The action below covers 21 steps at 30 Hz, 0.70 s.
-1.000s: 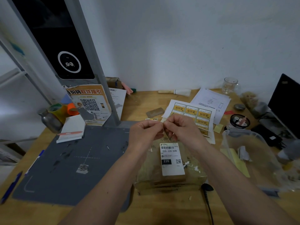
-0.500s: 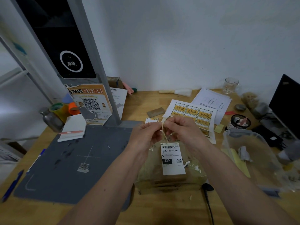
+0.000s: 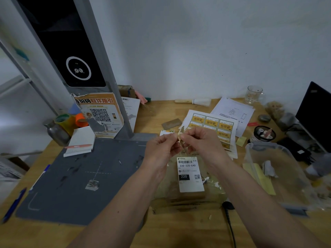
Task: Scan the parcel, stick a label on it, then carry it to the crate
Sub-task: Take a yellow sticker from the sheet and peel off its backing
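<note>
**Peeling the label**

Your left hand [image 3: 162,149] and right hand [image 3: 200,142] pinch one small label [image 3: 180,138] between fingertips, likely to part its backing. The parcel [image 3: 188,187] lies below, near you, ready for sticking.

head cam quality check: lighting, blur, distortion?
Head view: dim, flat light with a bluish cast, no hard shadows or glare. Wide-angle bending curves the grey scanner post and stretches the forearms at the bottom edge. The white barcode label on the brown plastic-wrapped parcel reads sharply, "220-220-C40"; the left hand and right hand are slightly soft, and the clear plastic tub at the right edge smears.
</note>
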{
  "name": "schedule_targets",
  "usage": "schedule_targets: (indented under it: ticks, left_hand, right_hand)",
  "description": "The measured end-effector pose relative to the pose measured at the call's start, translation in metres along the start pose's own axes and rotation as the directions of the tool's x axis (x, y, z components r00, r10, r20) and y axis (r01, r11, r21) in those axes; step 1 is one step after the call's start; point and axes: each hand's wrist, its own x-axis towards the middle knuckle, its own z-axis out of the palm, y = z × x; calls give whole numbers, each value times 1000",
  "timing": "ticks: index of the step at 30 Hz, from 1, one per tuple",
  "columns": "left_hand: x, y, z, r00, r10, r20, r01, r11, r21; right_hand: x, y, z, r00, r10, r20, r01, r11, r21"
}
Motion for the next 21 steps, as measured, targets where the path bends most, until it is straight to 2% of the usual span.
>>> schedule_targets:
  ticks: [10, 16, 21]
  left_hand:
    - [4, -1, -4, 998, -23, -53, 25, 999, 37]
    - [-2, -3, -4, 998, 45, 48, -49, 995, 82]
    - [-5, -6, -7, 997, 65, 45, -68, 994, 82]
  right_hand:
    - [3, 0, -4, 1000, 19, -6, -19, 997, -69]
    - [3, -3, -3, 1000, 22, 8, -22, 999, -44]
    - [6, -5, -5, 999, 35, 16, -34, 998, -58]
